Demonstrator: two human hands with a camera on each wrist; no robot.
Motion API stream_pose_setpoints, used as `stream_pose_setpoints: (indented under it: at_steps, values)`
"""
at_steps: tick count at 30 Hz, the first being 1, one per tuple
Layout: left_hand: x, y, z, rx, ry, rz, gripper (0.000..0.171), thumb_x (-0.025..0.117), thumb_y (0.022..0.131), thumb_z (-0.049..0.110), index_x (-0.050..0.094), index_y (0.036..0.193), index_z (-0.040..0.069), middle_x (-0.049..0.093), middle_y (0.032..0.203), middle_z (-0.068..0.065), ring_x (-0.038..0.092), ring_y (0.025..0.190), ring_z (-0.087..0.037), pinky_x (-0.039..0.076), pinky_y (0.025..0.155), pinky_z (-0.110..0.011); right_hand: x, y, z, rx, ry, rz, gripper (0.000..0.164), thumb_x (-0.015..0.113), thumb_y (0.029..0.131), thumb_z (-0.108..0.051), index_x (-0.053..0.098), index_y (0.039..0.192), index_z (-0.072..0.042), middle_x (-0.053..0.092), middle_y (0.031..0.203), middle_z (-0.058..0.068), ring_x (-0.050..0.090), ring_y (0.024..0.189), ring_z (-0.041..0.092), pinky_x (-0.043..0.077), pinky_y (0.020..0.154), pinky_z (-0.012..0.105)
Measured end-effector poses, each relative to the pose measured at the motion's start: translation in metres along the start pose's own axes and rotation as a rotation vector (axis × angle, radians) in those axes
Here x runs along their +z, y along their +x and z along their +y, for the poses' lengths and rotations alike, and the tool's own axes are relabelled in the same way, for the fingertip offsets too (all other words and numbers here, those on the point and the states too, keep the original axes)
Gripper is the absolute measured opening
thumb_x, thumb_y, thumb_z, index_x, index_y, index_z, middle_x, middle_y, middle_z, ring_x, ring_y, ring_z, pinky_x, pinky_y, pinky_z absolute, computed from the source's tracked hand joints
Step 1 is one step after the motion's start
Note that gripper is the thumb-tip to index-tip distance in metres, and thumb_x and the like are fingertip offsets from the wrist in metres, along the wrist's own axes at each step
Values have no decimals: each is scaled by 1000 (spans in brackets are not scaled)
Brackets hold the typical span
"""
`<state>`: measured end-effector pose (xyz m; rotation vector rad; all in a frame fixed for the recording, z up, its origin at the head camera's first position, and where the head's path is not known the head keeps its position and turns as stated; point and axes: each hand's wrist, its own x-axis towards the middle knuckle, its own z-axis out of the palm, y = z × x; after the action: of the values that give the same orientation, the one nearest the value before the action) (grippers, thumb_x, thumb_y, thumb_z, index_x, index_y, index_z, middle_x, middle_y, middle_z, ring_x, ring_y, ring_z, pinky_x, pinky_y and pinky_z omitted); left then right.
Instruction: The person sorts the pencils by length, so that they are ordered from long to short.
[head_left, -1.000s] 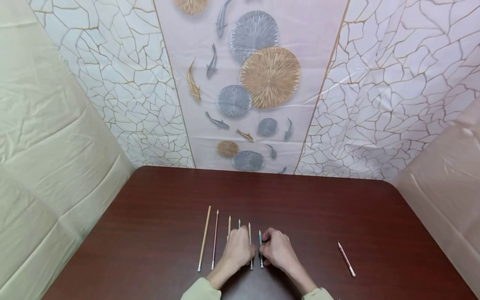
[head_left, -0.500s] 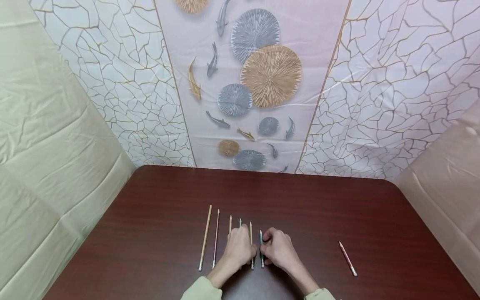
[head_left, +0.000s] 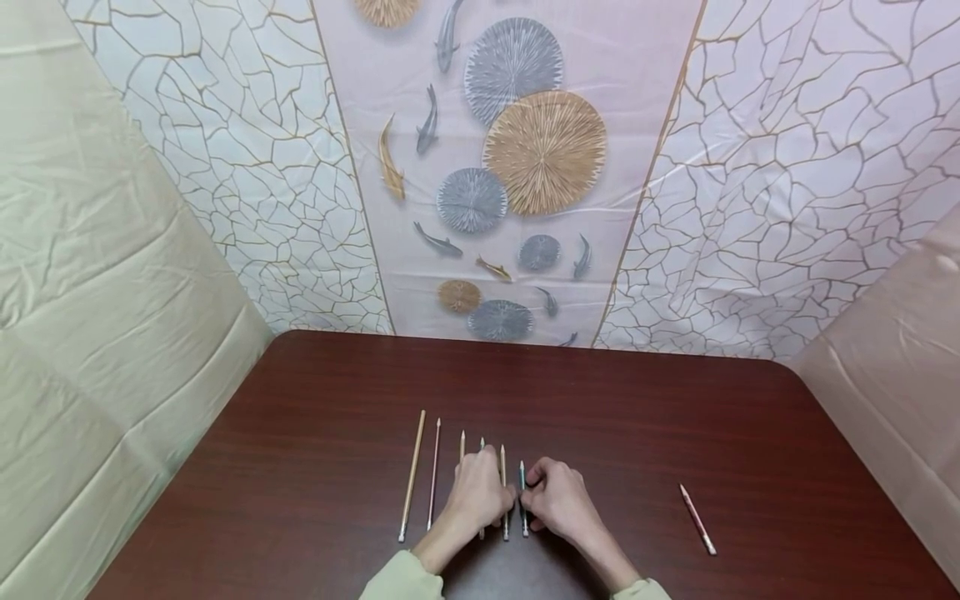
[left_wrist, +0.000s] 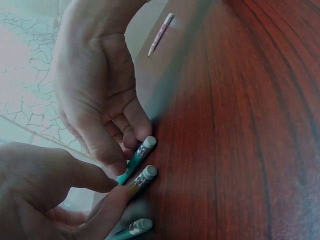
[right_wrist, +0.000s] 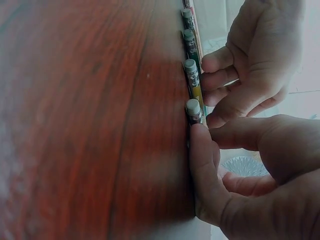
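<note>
In the head view, several pencils lie in a slanting row on the table, erasers toward me. My left hand (head_left: 480,486) pinches the yellow pencil (head_left: 503,460) between thumb and fingers, low on the table. Just right of it, my right hand (head_left: 562,502) pinches the teal pencil (head_left: 522,475), which ends the row. Both white erasers stick out below the fingertips in the left wrist view. Partly under my left hand are a green pencil (head_left: 482,442) and a tan pencil (head_left: 462,446). Further left lie a dark red pencil (head_left: 434,475) and the longest, a golden pencil (head_left: 412,477).
Apart from the row, a short pink pencil (head_left: 698,520) lies tilted on the right side of the table (head_left: 600,400). A patterned cloth (head_left: 517,275) hangs behind the table's far edge, with pale fabric (head_left: 112,333) along the left side.
The hands and the pencils hold nearly the same positions. The whole head view has shifted slightly, so everything appears a little further right.
</note>
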<state>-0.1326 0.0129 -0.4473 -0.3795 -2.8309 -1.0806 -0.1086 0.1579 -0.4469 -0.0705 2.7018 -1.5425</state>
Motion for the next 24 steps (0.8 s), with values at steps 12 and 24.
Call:
stream_pose_setpoints:
  at_steps: [12, 24]
  values:
    - [-13, -11, -2, -12, -49, 46, 27, 79, 75, 15, 60, 89, 2, 54, 62, 2, 58, 58, -20, 47, 53, -36, -4, -6, 2, -19, 22, -36, 14, 70, 77, 4, 60, 85, 4, 63, 63, 2, 63, 43, 19, 52, 45, 31]
    - [-43, -29, -8, 41, -69, 110, 27, 77, 78, 15, 65, 100, 3, 62, 66, 12, 60, 59, -8, 50, 62, -35, -31, -17, -5, 21, -23, 41, 14, 74, 78, 2, 62, 85, -2, 59, 64, 1, 59, 42, 18, 52, 44, 32]
